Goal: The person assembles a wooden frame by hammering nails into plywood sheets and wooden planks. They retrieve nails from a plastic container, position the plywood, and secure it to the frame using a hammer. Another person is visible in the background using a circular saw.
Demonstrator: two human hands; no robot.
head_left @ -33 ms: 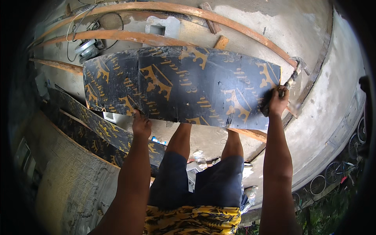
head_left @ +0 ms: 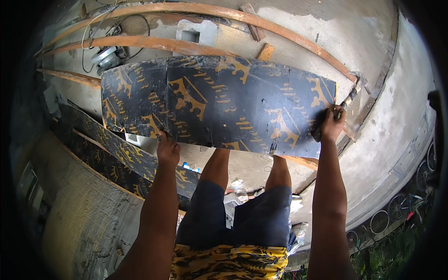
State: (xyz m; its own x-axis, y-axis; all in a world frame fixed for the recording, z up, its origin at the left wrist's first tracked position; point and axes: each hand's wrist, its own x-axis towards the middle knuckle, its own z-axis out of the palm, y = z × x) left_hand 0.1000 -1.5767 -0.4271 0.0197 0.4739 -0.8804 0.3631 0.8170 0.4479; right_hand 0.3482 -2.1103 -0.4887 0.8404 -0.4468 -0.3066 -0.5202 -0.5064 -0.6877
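A black film-faced plywood panel [head_left: 247, 105] with gold crown prints spans the middle of the view in front of my legs. My left hand [head_left: 168, 148] is closed on its near edge, left of centre, with the thumb on top. At the panel's right end, my right hand [head_left: 333, 122] is wrapped round the handle of a hammer [head_left: 350, 97]. The hammer's metal head points up and away, beyond the panel's right edge. The handle's dark butt shows on the panel beside my wrist. Whether my right fingers also touch the panel is unclear.
Long wooden boards [head_left: 196, 45] run across the far side near a concrete block [head_left: 205, 31]. A power tool [head_left: 106, 58] with a cable lies far left. More black panels [head_left: 126, 156] rest at left. Bicycles [head_left: 396, 205] stand low at right, beyond a concrete ledge.
Very little differs. The panel's right end sits slightly lower in the picture, together with my right hand and the hammer.
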